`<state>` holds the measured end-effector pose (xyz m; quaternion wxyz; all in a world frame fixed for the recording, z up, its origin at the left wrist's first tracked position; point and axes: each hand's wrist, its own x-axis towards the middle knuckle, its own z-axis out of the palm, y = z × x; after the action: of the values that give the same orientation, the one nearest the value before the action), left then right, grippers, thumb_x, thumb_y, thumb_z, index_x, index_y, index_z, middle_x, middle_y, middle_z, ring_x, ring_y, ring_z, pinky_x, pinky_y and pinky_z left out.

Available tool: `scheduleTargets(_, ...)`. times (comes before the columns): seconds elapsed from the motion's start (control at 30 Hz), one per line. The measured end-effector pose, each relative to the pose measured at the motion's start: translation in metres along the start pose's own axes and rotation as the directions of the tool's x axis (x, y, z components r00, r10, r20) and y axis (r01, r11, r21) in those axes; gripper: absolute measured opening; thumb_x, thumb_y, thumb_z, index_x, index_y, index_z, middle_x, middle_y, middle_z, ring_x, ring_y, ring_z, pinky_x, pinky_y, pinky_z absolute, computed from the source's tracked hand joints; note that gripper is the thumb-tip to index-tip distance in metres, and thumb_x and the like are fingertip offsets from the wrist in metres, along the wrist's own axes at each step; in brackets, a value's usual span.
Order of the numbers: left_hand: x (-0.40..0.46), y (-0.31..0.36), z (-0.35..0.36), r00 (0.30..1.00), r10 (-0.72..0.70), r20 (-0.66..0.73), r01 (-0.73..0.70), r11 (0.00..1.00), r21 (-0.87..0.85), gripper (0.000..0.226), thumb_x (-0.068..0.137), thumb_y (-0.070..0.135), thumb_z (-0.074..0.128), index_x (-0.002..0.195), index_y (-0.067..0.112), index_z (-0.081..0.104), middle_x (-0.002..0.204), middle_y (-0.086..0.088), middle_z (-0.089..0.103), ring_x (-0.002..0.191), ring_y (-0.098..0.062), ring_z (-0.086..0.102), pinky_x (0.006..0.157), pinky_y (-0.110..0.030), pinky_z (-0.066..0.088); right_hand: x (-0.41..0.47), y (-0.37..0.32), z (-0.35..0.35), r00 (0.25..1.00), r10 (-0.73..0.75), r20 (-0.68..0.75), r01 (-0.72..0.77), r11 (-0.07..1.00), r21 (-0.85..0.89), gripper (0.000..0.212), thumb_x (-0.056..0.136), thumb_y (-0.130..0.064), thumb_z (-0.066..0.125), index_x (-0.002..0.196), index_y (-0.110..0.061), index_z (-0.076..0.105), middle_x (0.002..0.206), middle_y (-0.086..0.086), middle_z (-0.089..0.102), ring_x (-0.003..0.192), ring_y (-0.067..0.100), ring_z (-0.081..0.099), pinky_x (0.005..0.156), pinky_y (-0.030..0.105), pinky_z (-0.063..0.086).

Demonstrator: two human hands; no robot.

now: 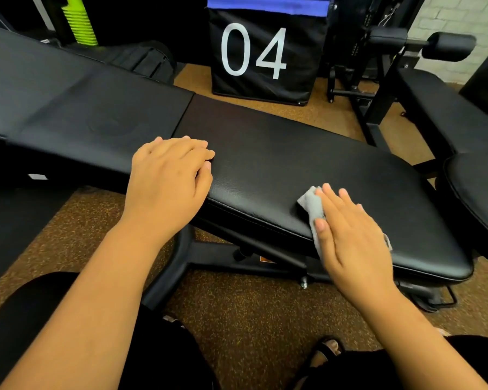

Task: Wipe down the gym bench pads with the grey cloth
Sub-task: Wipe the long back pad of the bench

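Flat right hand (350,235) on the small grey soft cloth (312,206), fingers straight, pressing it down on the near edge of the long black padded seat pad (293,170) of the bench, toward its right end. Grip there wide and flat, not curled round the cloth, likely so the cloth can slide along the pad and rub it clean. Part of the cloth peeking out past the fingertips, part hanging over the near edge of the bench. Left hand (169,175) resting on the near edge where the seat pad meets the other long black back pad (68,108), fingers loosely bent, holding nothing, probably just to lean and stay steady. Most of both pads lying beyond and to the left of the cloth, so likely lots left to wipe. Behind the bench, a big black soft box with a white 04 (262,52) on the speckled brown floor (237,319). Far right, another black bench with round roller pads (440,108), close to the right end. Top left, a stack of bright green cones (79,21). Nothing on the pads blocking the cloth except the left hand itself.
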<state>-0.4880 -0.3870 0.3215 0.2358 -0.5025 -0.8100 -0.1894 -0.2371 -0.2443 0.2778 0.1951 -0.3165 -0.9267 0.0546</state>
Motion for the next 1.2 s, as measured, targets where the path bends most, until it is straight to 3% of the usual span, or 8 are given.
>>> scheduleTargets(0.07,-0.001,0.0,0.0,1.0,0.003,-0.002,-0.003,1.0,0.004,0.034,0.097,0.029,0.04,0.113,0.023,0.069,0.123,0.007,0.065,0.123,-0.015,0.055,0.106,-0.043,0.034,0.011,-0.023,0.003,1.0,0.014,-0.004,-0.014,0.999,-0.038,0.054,0.103,-0.042,0.015,0.151,-0.021,0.031,0.156,0.0,0.033,0.146,0.023,0.026,0.115,0.044,0.028)
scheduleTargets(0.23,0.0,0.001,0.0,1.0,0.013,-0.002,-0.013,1.0,0.014,0.034,0.098,0.029,0.04,0.114,0.021,0.068,0.122,0.006,0.066,0.123,-0.016,0.056,0.105,-0.043,0.035,0.037,-0.084,0.014,0.988,-0.156,-0.017,0.155,0.987,-0.047,0.053,0.103,-0.04,0.022,0.15,-0.017,0.032,0.156,0.004,0.033,0.143,0.029,0.03,0.112,0.044,0.029)
scheduleTargets(0.4,-0.002,-0.001,-0.001,1.0,0.028,-0.005,-0.028,0.999,0.02,0.037,0.098,0.03,0.037,0.116,0.021,0.068,0.124,0.006,0.065,0.124,-0.015,0.055,0.106,-0.043,0.035,0.016,-0.055,0.013,0.948,-0.317,-0.034,0.314,0.946,-0.081,0.05,0.104,-0.034,0.034,0.151,-0.017,0.03,0.158,0.002,0.029,0.144,0.027,0.028,0.114,0.042,0.031)
scheduleTargets(0.57,-0.002,-0.002,0.002,1.0,0.026,-0.007,-0.026,0.999,0.021,0.037,0.099,0.031,0.037,0.116,0.023,0.069,0.126,0.007,0.064,0.126,-0.014,0.054,0.107,-0.041,0.033,-0.017,-0.007,0.015,0.949,-0.3,-0.098,0.285,0.947,-0.145,0.055,0.099,-0.026,0.047,0.151,-0.016,0.03,0.157,0.004,0.029,0.146,0.028,0.025,0.114,0.046,0.03)
scheduleTargets(0.7,-0.002,-0.001,0.002,0.999,0.03,-0.015,-0.03,0.999,0.019,0.036,0.099,0.03,0.037,0.116,0.023,0.068,0.125,0.007,0.065,0.125,-0.014,0.054,0.107,-0.042,0.033,-0.002,-0.036,0.018,0.966,-0.23,-0.117,0.213,0.967,-0.139,0.051,0.102,-0.031,0.039,0.15,-0.014,0.032,0.155,0.006,0.035,0.144,0.031,0.029,0.115,0.046,0.028)
scheduleTargets(0.9,-0.002,0.0,0.001,0.999,0.034,-0.024,-0.033,0.999,0.041,0.036,0.098,0.03,0.038,0.115,0.022,0.068,0.125,0.006,0.065,0.124,-0.015,0.056,0.105,-0.042,0.034,0.02,-0.074,0.022,0.95,-0.304,-0.064,0.294,0.946,-0.135,0.051,0.104,-0.035,0.035,0.151,-0.017,0.03,0.156,0.004,0.032,0.144,0.03,0.028,0.115,0.044,0.028)
scheduleTargets(1.03,-0.002,-0.001,0.002,0.999,0.031,-0.015,-0.03,0.999,0.037,0.037,0.098,0.03,0.036,0.116,0.023,0.068,0.126,0.007,0.064,0.125,-0.015,0.054,0.106,-0.042,0.033,0.0,-0.034,0.018,0.935,-0.35,-0.059,0.336,0.927,-0.168,0.05,0.103,-0.03,0.039,0.151,-0.02,0.031,0.158,0.003,0.029,0.144,0.029,0.028,0.114,0.044,0.029)
scheduleTargets(1.2,-0.003,-0.001,0.003,0.999,0.025,-0.02,-0.024,0.999,0.035,0.036,0.099,0.03,0.037,0.116,0.024,0.068,0.127,0.009,0.064,0.126,-0.013,0.053,0.107,-0.042,0.033,-0.014,0.0,0.01,0.968,-0.25,-0.036,0.245,0.963,-0.109,0.049,0.103,-0.036,0.036,0.15,-0.022,0.034,0.156,0.0,0.033,0.144,0.026,0.031,0.111,0.046,0.034)
